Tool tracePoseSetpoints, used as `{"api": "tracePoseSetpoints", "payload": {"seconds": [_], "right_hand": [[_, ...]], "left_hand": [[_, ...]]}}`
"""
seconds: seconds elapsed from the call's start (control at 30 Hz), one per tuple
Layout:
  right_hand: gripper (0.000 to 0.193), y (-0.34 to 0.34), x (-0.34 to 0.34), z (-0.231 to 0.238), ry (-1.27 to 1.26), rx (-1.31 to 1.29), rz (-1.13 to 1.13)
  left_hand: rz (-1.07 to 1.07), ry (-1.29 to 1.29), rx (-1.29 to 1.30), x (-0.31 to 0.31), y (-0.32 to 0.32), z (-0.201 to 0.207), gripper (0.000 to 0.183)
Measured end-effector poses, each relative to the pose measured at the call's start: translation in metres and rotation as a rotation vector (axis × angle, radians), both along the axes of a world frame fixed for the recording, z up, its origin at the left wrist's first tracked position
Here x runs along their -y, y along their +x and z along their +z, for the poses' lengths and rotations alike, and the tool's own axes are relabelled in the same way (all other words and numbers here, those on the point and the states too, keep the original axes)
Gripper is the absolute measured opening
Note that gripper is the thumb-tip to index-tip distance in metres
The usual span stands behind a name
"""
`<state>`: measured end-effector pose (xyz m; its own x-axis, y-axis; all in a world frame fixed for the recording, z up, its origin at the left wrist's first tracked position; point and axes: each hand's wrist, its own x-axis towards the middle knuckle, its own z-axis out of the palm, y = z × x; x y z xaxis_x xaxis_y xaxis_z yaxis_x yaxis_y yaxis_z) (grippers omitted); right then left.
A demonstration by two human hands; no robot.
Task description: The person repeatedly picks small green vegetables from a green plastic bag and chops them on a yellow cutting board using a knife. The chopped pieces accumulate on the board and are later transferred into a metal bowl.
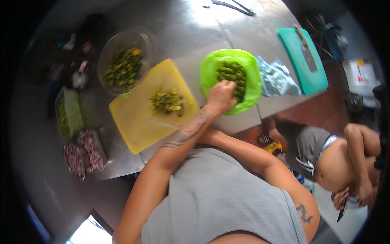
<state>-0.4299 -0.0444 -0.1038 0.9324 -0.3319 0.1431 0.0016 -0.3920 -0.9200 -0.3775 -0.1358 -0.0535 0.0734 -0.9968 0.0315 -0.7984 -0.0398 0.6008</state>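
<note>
Left hand (221,97) down in the lime-green bag (208,77), onto green vegetables (239,77), right hand (206,137) mostly hidden, can't tell either grip, knife blade (163,123) over yellow cutting board (136,126)

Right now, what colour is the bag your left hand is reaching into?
The plastic bag is bright lime green, best seen in the head view.

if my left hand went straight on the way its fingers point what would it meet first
Most likely the green vegetables in the bright green bag; the left hand is right at them, though depth and contact are hard to judge.
</note>
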Motion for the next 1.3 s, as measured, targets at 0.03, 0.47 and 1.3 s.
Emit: {"api": "tracePoseSetpoints", "payload": {"seconds": [0.03, 0.47, 1.3], "right_hand": [[0.027, -0.002, -0.002, 0.0, 0.042, -0.004, -0.01], [0.023, 0.005, -0.002, 0.017, -0.055, -0.468, 0.055], [0.061, -0.041, 0.02, 0.028, 0.077, -0.47, 0.135]], "left_hand": [[0.018, -0.09, -0.096, -0.002, 0.0, 0.006, 0.033], [0.35, 0.038, -2.223, -0.186, 0.117, 0.026, 0.028], [0.68, -0.049, 0.041, -0.107, 0.176, -0.011, 0.029]]}}
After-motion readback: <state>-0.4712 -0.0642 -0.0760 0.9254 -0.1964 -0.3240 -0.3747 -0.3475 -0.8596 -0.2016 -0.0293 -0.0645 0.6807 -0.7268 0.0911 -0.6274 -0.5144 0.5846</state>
